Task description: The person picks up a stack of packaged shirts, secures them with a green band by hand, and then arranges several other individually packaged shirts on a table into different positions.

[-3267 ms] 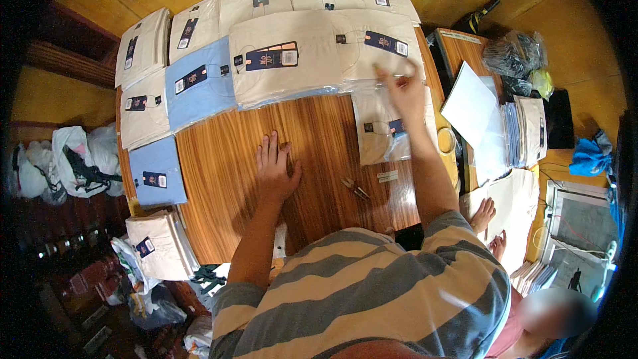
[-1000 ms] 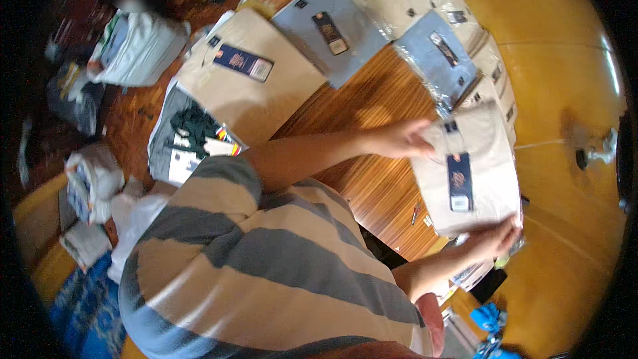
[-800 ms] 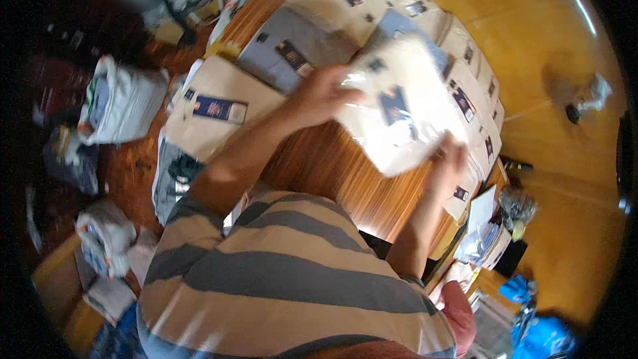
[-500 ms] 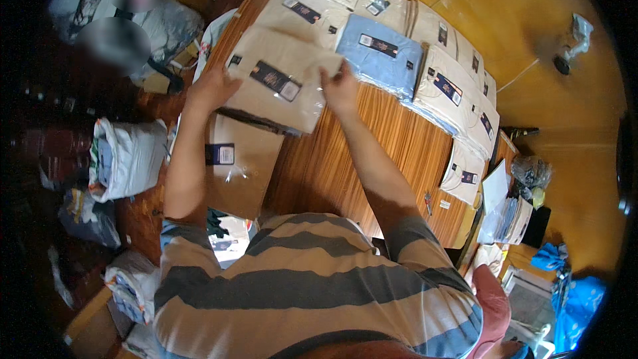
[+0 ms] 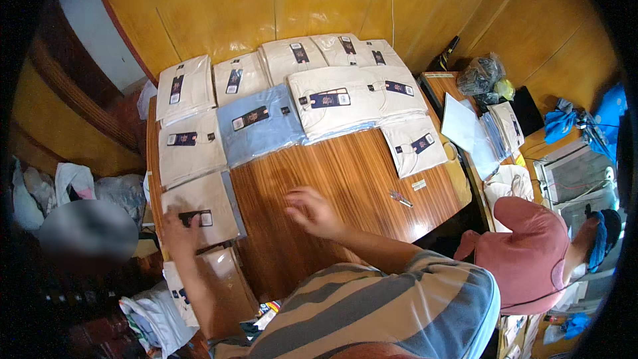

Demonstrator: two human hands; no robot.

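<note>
A beige folded garment in a clear bag (image 5: 222, 195), with a dark tag, lies flat on the left side of the wooden table. My left hand (image 5: 181, 231) rests on its left part, fingers spread beside the tag. To the right, my right hand (image 5: 315, 213) is held over bare wood, empty, its fingers loosely apart. Another bagged beige garment (image 5: 222, 266) lies nearer me, partly hidden by my left forearm. Just beyond my left hand's garment is a cream bagged garment (image 5: 193, 156), and a light blue one (image 5: 256, 145) lies beside that.
Stacks of cream bagged garments (image 5: 292, 73) line the table's far side. A small cutting tool (image 5: 401, 198) lies on the table (image 5: 352, 173) at right. A person in a pink top (image 5: 531, 252) is at the right. White sacks (image 5: 156, 316) stand at lower left.
Both hands were on the beige bagged garment, which was raised and tilted. Now it lies flat; my right hand has let go and moved right. The view has turned.
</note>
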